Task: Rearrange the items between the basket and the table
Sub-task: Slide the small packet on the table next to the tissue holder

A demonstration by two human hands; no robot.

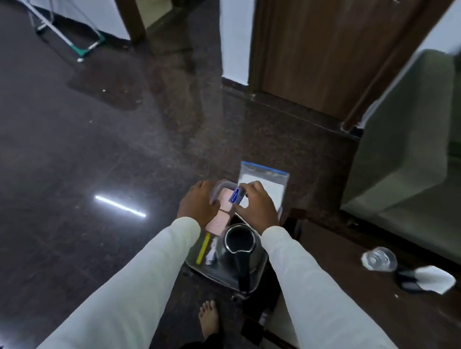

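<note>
The dark brown wooden table (355,270) fills the lower right of the view, and on it, well apart from both hands, lie a clear plastic cup on its side (379,258) and a white folded paper over a dark object (436,279). Just left of the table's edge, on the dark polished floor, stands the shallow translucent grey basket (259,272). In it sit a steel kettle with a black handle (239,241), pink flat packets (221,218), a thin yellow stick (204,248) and a small crumpled white scrap (210,255). Beyond the basket's far end a clear zip bag with a blue seal strip and white contents (265,182) stands upright.

Both arms, in pale sleeves, reach forward over the basket. The left hand (200,202) lies palm down on the far left rim, fingers curled over the edge as if steadying it; it carries nothing that I can make out. The right hand (257,205) pinches a small blue and white rectangular packet (237,195) between thumb and fingertips, above the basket's far end. The packet's long axis tilts from upper right to lower left.

The table lies to the right of the right hand, so I judge that hand better placed to carry the packet there.

Printing shows on the packet, but it is too blurred to read; no other writing is legible.
</note>
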